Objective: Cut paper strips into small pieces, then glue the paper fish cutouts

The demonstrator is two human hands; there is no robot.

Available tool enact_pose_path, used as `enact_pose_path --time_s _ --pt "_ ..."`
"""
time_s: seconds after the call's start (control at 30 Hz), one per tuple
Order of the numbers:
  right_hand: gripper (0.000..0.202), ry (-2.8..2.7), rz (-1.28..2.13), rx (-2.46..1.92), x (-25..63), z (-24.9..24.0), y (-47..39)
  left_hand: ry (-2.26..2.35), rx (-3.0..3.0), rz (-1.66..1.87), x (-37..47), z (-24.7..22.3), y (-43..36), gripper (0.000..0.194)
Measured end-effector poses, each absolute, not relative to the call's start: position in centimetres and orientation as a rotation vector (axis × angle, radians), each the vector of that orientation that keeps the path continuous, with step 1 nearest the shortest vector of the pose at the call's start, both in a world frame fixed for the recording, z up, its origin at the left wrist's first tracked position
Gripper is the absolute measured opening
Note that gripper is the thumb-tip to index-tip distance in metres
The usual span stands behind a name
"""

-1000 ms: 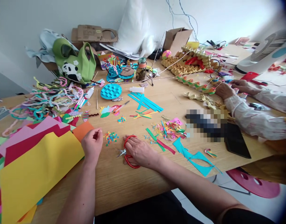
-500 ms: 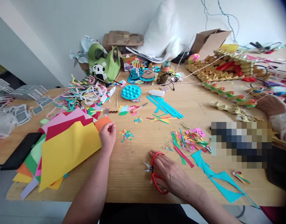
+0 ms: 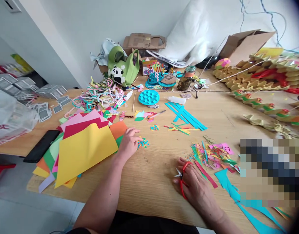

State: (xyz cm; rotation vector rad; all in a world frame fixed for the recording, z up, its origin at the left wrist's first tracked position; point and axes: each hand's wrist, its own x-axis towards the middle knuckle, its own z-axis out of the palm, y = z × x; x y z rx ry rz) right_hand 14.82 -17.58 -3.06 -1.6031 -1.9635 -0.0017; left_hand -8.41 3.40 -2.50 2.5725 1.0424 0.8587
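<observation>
Wooden tabletop (image 3: 159, 201) spans the view, pale wall behind. At the back, a large white figure (image 3: 188, 35); to its right, an opened cardboard box (image 3: 247, 45) and, nearer, yellowish egg-carton pieces (image 3: 237, 78). Left side: overlapping coloured sheets (image 3: 87, 152), yellow uppermost, fanned towards the near edge. Behind them, a tangle of pipe cleaners (image 3: 100, 94), then a green bag (image 3: 127, 66) with a panda on it. Right hand (image 3: 198, 183) low over the wood, fingers through and around the handles of red-handled scissors (image 3: 182, 183); blades point left, slightly parted, near the middle of the near side. Left hand (image 3: 128, 144) palm down beside the orange sheet, fingers loosely spread, fingertips at a small heap of paper dots (image 3: 143, 143); cannot tell whether any dot is pinched. Turquoise offcuts (image 3: 251, 214) at lower right; long turquoise strips (image 3: 188, 116) crossed farther back. Blue dimpled disc (image 3: 148, 97) left of a white bottle (image 3: 177, 99) lying on its side. Mixed paper scraps (image 3: 212, 154) beyond the scissors. Smallest: second dot cluster (image 3: 154, 127), just behind the first.
</observation>
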Motion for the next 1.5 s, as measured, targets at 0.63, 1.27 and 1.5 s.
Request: enact_pose_path --time_s 0.63,1.27,1.5 --pt "0.027 -1.883 0.079 -1.578 15.12 -2.77 -17.44 1.075 2.461 0.707 -8.83 -2.11 3.68 0.04" --pt "0.029 -1.847 0.137 -1.569 15.22 -3.38 -17.48 1.027 2.428 0.692 -8.77 -2.14 3.66 0.046" --pt "0.03 -1.84 0.174 -1.562 15.33 -3.4 -17.62 1.093 2.397 0.871 -9.09 -1.99 3.99 0.048"
